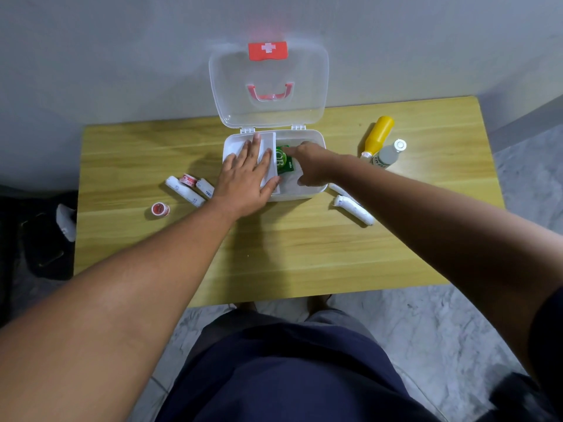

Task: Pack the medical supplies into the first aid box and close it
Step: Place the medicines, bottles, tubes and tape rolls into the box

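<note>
We see a pale, yellow-grained wooden surface point(304, 248) pushed against a plain grey wall point(122, 56), standing on a grey marbled floor point(426, 324). The first aid box point(318, 140) sits at the middle of the far edge. Its clear lid point(231, 86) stands open against the wall.

Our left grip point(246, 181) lies wide and flat, fingers straight, on the white tray point(237, 144) in the box's left half. Our right grip point(313, 167) reaches into the right half, fingers curled down onto a green packet point(285, 164). We cannot tell whether it pinches the packet or only presses it.

Toward the left edge lie bandage rolls point(185, 190) and two tape rolls point(160, 209). Just beside the box on the right lie more white rolls point(353, 208). A yellow bottle point(379, 135) and a white bottle point(390, 155) lie toward the far right corner.
</note>
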